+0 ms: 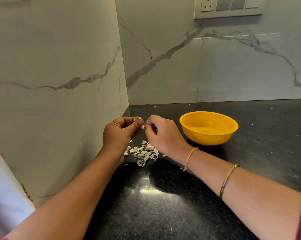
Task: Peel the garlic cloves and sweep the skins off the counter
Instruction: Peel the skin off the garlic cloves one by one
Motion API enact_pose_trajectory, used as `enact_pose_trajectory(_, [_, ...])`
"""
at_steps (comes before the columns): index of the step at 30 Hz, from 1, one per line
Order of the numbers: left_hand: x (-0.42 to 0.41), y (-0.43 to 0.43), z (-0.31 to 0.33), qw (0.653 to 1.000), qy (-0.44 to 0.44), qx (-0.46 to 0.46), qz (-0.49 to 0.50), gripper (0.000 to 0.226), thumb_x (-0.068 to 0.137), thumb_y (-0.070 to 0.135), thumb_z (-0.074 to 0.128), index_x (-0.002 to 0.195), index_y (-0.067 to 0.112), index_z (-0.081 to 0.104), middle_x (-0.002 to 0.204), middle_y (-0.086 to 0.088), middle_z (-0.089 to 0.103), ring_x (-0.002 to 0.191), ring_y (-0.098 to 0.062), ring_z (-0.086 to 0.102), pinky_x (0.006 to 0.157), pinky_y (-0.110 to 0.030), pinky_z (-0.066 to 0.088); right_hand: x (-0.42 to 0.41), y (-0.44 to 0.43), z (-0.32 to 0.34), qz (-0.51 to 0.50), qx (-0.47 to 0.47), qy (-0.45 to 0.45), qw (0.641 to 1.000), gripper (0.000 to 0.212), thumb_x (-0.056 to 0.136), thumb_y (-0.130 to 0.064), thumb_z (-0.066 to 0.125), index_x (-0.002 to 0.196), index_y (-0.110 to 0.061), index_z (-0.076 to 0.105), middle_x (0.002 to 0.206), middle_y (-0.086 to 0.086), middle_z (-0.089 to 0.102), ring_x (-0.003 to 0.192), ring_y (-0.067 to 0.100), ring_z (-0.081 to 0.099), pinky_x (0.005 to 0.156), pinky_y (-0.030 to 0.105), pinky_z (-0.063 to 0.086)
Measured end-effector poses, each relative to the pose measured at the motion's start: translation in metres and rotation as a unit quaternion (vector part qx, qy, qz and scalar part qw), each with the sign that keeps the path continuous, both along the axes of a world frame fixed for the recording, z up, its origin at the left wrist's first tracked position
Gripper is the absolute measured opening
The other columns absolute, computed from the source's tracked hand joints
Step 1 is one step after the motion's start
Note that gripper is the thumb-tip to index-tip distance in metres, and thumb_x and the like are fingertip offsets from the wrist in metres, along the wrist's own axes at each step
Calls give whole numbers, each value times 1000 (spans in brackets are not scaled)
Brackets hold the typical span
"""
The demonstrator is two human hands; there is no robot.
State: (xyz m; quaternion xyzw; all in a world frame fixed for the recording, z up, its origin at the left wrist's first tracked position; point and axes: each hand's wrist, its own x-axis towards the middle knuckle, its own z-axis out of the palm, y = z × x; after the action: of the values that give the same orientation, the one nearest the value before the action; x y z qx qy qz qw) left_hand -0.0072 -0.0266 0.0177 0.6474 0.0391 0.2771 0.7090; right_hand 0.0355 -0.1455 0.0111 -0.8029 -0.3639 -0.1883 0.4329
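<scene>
Head view: left hand (pixel 119 134) and right hand (pixel 161 134) pinch one garlic clove (pixel 140 122) above skins (pixel 143 154) on black counter (pixel 163 205), beside yellow bowl (pixel 209 127). No readable writing.

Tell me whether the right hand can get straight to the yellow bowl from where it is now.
Probably yes. The yellow bowl sits just right of the right hand with bare counter between them. The hand is busy, though, pinching the garlic clove together with the left hand.
</scene>
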Motion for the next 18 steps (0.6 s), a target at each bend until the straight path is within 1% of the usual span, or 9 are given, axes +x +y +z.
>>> enact_pose_trajectory(2, [0, 0, 1, 1000, 0, -20, -7, 8, 79, 1, 67, 82, 8, 69, 68, 1, 69, 63, -5, 66, 61, -15, 53, 0, 0, 1, 4, 8, 9, 1000, 13, 90, -5, 50, 80, -7, 59, 63, 3, 56, 51, 7, 44, 45, 17, 35])
enact_pose_trajectory(4, [-1, 0, 2, 999, 1, -34, -18, 8, 78, 2, 67, 81, 9, 69, 68, 1, 70, 64, -6, 66, 62, -15, 54, 1, -1, 2, 3, 18, 14, 1000, 14, 90, -5, 50, 80, -9, 59, 68, 9, 61, 54, 11, 48, 48, 22, 37])
enact_pose_trajectory(6, [-2, -1, 3, 999, 3, -41, -32, 8, 77, 3, 67, 80, 10, 69, 66, 2, 70, 66, -7, 66, 64, -16, 54, 3, -2, 4, -8, 24, 17, 1000, 14, 90, -5, 50, 80, -9, 59, 70, 11, 62, 57, 13, 50, 50, 24, 38])
enact_pose_trajectory(8, [-2, -2, 4, 998, 3, -53, -47, 8, 78, 3, 67, 80, 10, 69, 65, 3, 70, 65, -7, 66, 64, -16, 55, 4, -3, 4, -24, 26, 21, 999, 15, 91, -6, 49, 81, -9, 59, 72, 10, 63, 58, 11, 50, 52, 21, 39])
enact_pose_trajectory(11, [-3, -3, 6, 993, -4, -95, -63, 8, 79, 1, 64, 81, 9, 67, 64, 3, 70, 61, -5, 66, 62, -14, 54, 7, -4, 3, -47, 31, 32, 998, 18, 92, -7, 47, 83, -9, 62, 75, 8, 65, 60, 9, 53, 51, 16, 40])
enact_pose_trajectory(12, [-3, -3, 6, 992, -6, -108, -63, 8, 79, 1, 64, 81, 8, 67, 63, 3, 70, 60, -5, 66, 61, -14, 54, 8, -4, 3, -53, 31, 39, 997, 18, 92, -7, 47, 84, -8, 63, 75, 8, 66, 62, 11, 56, 52, 18, 42])
enact_pose_trajectory(14, [-2, -2, 7, 991, -9, -123, -58, 9, 80, 1, 64, 82, 8, 67, 64, 3, 70, 60, -5, 66, 60, -14, 54, 8, -4, 1, -52, 28, 54, 997, 21, 92, -11, 48, 80, -7, 64, 72, 10, 66, 64, 19, 60, 58, 31, 49])
enact_pose_trajectory(16, [-1, 0, 6, 990, -9, -130, -55, 10, 80, 0, 64, 85, 9, 66, 68, 1, 70, 64, -7, 67, 61, -16, 55, 7, -3, 1, -49, 13, 47, 998, 34, 94, -21, 48, 71, -1, 63, 66, 14, 65, 61, 26, 61, 57, 38, 50])
enact_pose_trajectory(18, [0, 1, 6, 990, -13, -132, -50, 12, 80, -2, 63, 85, 8, 64, 73, -2, 69, 67, -9, 68, 63, -18, 56, 6, -3, 0, -57, -23, 22, 998, 42, 94, -29, 51, 67, 0, 64, 63, 14, 65, 59, 25, 60, 54, 35, 47])
